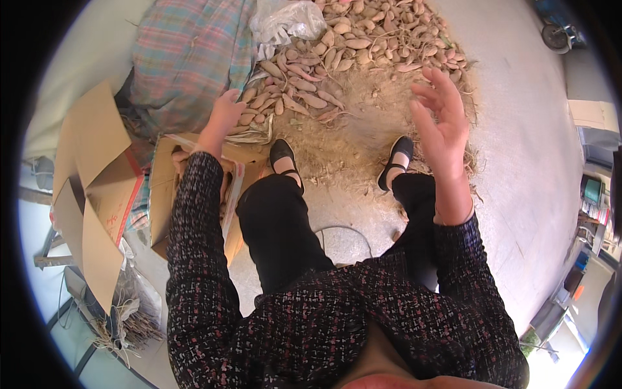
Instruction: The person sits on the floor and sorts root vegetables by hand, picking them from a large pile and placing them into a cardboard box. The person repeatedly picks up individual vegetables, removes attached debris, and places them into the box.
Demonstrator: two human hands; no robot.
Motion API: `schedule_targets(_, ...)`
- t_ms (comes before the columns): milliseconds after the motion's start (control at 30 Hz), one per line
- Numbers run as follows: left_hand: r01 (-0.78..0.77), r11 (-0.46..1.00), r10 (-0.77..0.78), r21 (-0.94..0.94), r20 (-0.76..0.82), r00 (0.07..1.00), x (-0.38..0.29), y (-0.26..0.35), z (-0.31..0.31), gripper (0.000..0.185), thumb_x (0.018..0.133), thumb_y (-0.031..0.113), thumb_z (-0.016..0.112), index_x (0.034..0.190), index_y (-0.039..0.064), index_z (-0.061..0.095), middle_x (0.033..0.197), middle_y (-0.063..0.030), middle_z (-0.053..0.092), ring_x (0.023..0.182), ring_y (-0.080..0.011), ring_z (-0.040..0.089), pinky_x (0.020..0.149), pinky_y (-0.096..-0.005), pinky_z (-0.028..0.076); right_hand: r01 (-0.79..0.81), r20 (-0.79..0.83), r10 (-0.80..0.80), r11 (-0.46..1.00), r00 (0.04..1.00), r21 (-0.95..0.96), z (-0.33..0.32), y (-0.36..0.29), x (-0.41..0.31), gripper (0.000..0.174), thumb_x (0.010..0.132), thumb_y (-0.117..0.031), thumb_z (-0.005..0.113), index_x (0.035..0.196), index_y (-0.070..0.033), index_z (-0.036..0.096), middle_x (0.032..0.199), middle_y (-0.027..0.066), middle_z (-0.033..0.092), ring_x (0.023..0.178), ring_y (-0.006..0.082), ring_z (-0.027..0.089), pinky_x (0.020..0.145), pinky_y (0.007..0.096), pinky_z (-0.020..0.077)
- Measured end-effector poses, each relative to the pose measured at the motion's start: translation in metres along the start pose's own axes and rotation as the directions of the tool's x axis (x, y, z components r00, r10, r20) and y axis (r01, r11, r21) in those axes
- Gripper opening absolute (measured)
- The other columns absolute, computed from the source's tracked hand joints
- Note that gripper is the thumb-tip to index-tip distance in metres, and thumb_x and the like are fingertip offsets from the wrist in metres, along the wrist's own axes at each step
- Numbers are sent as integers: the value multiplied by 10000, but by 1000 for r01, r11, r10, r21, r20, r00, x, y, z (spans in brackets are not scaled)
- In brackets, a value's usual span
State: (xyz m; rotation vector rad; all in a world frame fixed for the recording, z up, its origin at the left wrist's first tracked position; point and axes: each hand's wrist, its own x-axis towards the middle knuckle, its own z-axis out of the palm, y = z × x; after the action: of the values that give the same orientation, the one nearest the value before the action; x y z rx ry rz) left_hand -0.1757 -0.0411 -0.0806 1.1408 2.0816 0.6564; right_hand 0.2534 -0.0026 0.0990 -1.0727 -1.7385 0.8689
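Both of my hands are raised in front of me with nothing in them. My left hand is over the near-left edge of the sweet potatoes, beside a plaid cloth; its fingers are partly hidden by the angle. My right hand is held up with its fingers apart, above the right edge of the soil-strewn floor patch. Beneath my left forearm stands an open cardboard box, with a few sweet potatoes showing inside. My sleeve covers much of its opening.
A second open cardboard box stands further left, its flaps spread. Crumpled clear plastic lies by the heap. A bundle of dry stalks rests at lower left. My black shoes stand at the soil's near edge. Shelves line the right.
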Motion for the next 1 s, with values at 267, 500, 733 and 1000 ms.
schedule_targets(267, 90, 843, -312, 531, 344, 885, 110, -102, 55, 487, 843, 212, 672, 1288, 36, 578, 1281, -192, 594, 1154, -337, 580, 946, -418, 476, -275, 142, 313, 933, 939, -233, -7, 44, 24, 526, 800, 14, 651, 1313, 2, 534, 1268, 119, 606, 1090, 203, 623, 934, 337, 474)
schedule_targets(500, -5, 629, -317, 778, 262, 912, 126, -182, 105, 611, 839, 219, 684, 1371, 64, 429, 1398, -181, 400, 1151, -377, 543, 900, -447, 495, -380, 196, 483, 834, 853, -401, 8, 76, 36, 553, 772, 9, 643, 1315, 3, 542, 1277, 119, 597, 1101, 202, 609, 944, 338, 464)
schedule_targets(733, 5, 819, -187, 574, 259, 948, 129, -190, 97, 442, 815, 244, 664, 1212, 87, 546, 1213, -143, 495, 893, -342, 567, 767, -441, 487, -335, 246, 475, 829, 845, -448, 15, 77, 34, 570, 770, -32, 658, 1326, 0, 537, 1274, 113, 596, 1087, 202, 611, 925, 337, 468)
schedule_targets(1000, 486, 620, -252, -616, 430, 867, 145, -155, 29, 384, 949, 349, 542, 1088, 4, 640, 1045, -132, 671, 841, -188, 621, 683, -313, 494, -330, 262, 473, 832, 841, -446, 8, 69, 20, 576, 764, -60, 664, 1323, 3, 537, 1237, 141, 605, 1066, 210, 618, 902, 330, 472)
